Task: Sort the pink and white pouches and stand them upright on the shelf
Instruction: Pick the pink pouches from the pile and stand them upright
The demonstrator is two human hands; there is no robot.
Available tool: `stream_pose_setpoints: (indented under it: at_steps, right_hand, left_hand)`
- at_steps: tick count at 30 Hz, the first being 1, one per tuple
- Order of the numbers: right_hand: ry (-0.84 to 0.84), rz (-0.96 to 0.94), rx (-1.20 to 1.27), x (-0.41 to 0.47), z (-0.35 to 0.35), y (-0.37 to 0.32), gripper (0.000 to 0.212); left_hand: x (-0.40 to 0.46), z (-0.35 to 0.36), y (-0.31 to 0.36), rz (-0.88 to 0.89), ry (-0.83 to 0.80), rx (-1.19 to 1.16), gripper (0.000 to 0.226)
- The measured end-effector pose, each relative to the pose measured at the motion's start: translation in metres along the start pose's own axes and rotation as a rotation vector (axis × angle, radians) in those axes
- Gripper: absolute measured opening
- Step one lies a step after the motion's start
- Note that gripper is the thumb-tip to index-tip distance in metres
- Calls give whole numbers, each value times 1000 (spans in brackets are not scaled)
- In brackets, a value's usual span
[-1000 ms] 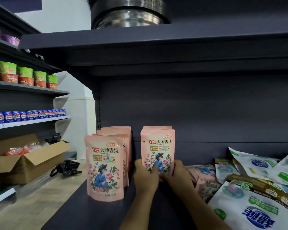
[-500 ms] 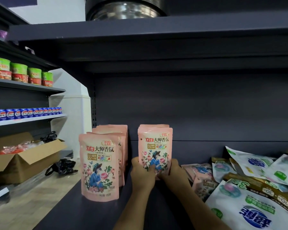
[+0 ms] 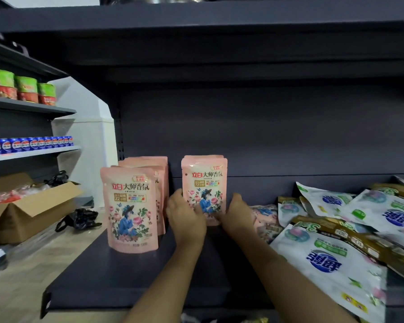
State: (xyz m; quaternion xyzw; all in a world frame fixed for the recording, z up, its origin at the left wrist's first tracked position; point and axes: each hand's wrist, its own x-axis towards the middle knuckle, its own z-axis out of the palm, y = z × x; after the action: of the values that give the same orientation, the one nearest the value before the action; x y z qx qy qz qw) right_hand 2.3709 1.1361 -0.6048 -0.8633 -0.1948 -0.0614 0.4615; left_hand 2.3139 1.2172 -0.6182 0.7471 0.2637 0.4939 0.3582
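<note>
Both hands are steadying one pink pouch [image 3: 204, 183] that is standing upright near the back of the dark shelf [image 3: 117, 276]. The left hand [image 3: 186, 219] is pressing on its left lower edge with the thumb lying over the front, and the right hand [image 3: 237, 216] is cupping its right lower edge; how the far fingers are lying behind the pouch I cannot tell. To do this step well, I think the hands should be squaring the bottom flat and letting go slowly, so the pouch is not tipping. To the left of this pouch a row of pink pouches [image 3: 131, 206] is standing, a narrow gap apart. To its right, the white pouches [image 3: 331, 259] are lying in a loose pile, near the right forearm. In front of the pouch the shelf is offering free room up to its front edge.
</note>
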Motion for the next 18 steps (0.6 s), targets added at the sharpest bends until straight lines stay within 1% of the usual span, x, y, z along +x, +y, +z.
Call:
stream_pose_setpoints:
  at_steps: [3, 5, 7, 8, 10, 12, 13, 15, 18]
  right_hand:
    - [44, -47, 13, 0, -16, -10, 46]
    - [75, -77, 16, 0, -31, -13, 47]
    - [109, -88, -9, 0, -50, -9, 46]
    - [128, -86, -33, -1, -59, -4, 44]
    - [144, -57, -61, -5, -77, 8, 36]
    - [143, -10, -68, -12, -92, 23, 31]
    - [137, 12, -57, -15, -98, 31, 30]
    - [129, 48, -26, -22, -105, 48, 28]
    - [102, 97, 71, -29, -104, 69, 24]
  left_hand:
    - [-6, -8, 22, 162, 61, -7, 36]
    - [-7, -7, 37, 182, 9, -40, 29]
    - [-10, -2, 52, 143, -129, -19, 22]
    - [-14, 2, 58, 117, -235, 48, 20]
    - [-24, 11, 66, 54, -479, 233, 26]
    - [-36, 19, 70, -26, -665, 318, 38]
    - [-41, 23, 70, -71, -726, 314, 43]
    - [-47, 28, 72, -140, -785, 302, 46]
    - [-49, 31, 74, -128, -843, 342, 44]
